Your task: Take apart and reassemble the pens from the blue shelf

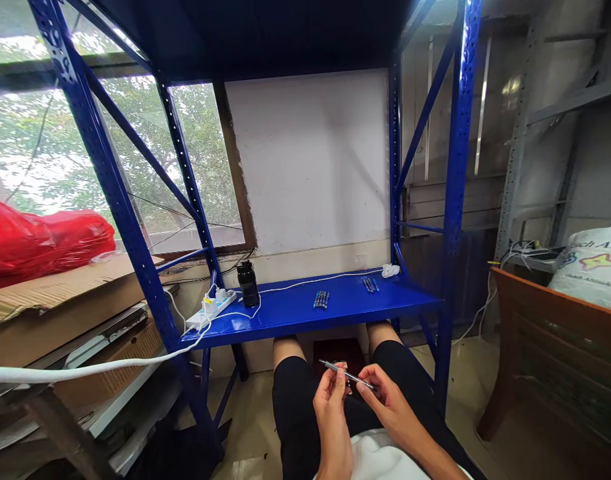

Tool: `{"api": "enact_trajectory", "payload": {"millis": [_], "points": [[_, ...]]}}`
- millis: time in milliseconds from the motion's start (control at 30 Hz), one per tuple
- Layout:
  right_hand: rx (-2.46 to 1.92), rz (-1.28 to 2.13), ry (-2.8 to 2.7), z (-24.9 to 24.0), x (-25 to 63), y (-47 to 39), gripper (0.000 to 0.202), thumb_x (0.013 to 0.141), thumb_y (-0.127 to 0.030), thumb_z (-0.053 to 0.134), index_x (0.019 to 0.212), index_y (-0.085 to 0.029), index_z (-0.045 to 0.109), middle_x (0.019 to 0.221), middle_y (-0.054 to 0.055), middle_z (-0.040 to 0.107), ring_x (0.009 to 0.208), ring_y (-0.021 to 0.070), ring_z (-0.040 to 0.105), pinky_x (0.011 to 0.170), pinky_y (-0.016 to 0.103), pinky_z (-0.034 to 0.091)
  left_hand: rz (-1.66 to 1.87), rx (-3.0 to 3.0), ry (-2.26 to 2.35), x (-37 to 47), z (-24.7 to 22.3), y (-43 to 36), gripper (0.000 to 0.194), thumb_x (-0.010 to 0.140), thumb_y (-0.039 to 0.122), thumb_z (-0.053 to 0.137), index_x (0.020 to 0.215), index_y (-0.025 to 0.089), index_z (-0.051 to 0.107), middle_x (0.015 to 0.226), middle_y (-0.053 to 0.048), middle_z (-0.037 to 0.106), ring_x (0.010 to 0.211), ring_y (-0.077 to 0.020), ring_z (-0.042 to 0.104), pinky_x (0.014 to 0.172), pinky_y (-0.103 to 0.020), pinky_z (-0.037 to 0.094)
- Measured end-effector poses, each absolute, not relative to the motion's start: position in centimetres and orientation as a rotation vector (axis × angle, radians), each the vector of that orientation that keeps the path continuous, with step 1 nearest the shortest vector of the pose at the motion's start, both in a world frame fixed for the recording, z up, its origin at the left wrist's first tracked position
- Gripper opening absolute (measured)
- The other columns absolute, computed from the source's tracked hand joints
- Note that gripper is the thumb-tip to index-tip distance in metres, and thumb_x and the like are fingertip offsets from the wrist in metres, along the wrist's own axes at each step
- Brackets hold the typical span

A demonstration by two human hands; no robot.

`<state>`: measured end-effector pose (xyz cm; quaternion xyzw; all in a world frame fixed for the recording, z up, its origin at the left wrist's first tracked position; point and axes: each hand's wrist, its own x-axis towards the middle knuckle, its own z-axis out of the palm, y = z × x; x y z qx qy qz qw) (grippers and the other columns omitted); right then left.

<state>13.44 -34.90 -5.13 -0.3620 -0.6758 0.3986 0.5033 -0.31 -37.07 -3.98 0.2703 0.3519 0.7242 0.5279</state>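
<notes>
A slim pen (349, 376) with a dark, pointed end is held over my lap, tilted with that end up to the left. My left hand (330, 397) pinches it near the middle between thumb and fingers. The other end sits in the closed fingers of my right hand (384, 395). Beyond my hands, a row of several pens (321, 299) lies side by side on the blue shelf (280, 310). A second group of pens (370, 285) lies farther back to the right. Small objects behind my fingers are partly hidden, and I cannot make them out.
A black bottle (247, 284) stands at the shelf's left, beside a white power strip (210, 309). A white cable (100, 365) crosses on the left. Blue uprights (454, 200) frame the shelf. A wooden chair (515, 333) is at right, cardboard boxes (60, 300) at left.
</notes>
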Motion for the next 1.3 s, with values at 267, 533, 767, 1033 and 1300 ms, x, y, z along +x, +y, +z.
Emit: {"api": "enact_trajectory", "payload": {"millis": [267,533,767,1033,1300], "points": [[-0.886,0.983,-1.630,-5.1,13.5,-35.0,0.038,0.103,-0.059,0.062,0.098,-0.022,0.063,0.085,0.001,0.063,0.074,0.0175,0.056,0.065,0.029,0.040,1.734,0.617,0.817,-0.3,-3.8,-37.3,0.046,0.081,0.052,0.089,0.110,0.017,0.081,0.118,-0.013,0.076,0.112,-0.0272,0.069,0.093,-0.034,0.054],[-0.875,0.988,-1.708,-4.0,13.6,-35.6,0.045,0.107,-0.063,0.050,0.093,-0.022,0.062,0.068,-0.002,0.061,0.066,0.0175,0.054,0.066,0.030,0.036,1.722,0.632,0.813,-0.4,-3.7,-37.4,0.044,0.082,0.052,0.087,0.107,0.016,0.082,0.115,-0.013,0.076,0.108,-0.0260,0.068,0.091,-0.033,0.053],[-0.878,0.989,-1.718,-4.6,13.7,-35.3,0.047,0.108,-0.065,0.048,0.092,-0.022,0.060,0.065,-0.003,0.059,0.063,0.0164,0.051,0.065,0.030,0.035,1.731,0.613,0.783,-0.4,-3.9,-37.3,0.043,0.082,0.050,0.089,0.107,0.016,0.082,0.112,-0.013,0.076,0.106,-0.0255,0.068,0.090,-0.033,0.054],[-0.876,1.010,-1.701,-4.1,13.5,-35.6,0.049,0.106,-0.067,0.050,0.094,-0.021,0.060,0.065,-0.004,0.056,0.061,0.0153,0.049,0.060,0.029,0.032,1.725,0.601,0.777,-0.2,-3.4,-37.6,0.045,0.079,0.051,0.090,0.106,0.015,0.082,0.113,-0.013,0.076,0.102,-0.0250,0.070,0.086,-0.032,0.055],[-0.861,1.051,-1.716,-4.8,13.4,-35.4,0.049,0.106,-0.068,0.048,0.097,-0.022,0.060,0.066,-0.004,0.056,0.061,0.0154,0.049,0.061,0.029,0.035,1.699,0.571,0.789,-0.3,-4.4,-36.7,0.049,0.074,0.050,0.094,0.106,0.016,0.081,0.112,-0.013,0.076,0.095,-0.0222,0.070,0.078,-0.028,0.055]]}}
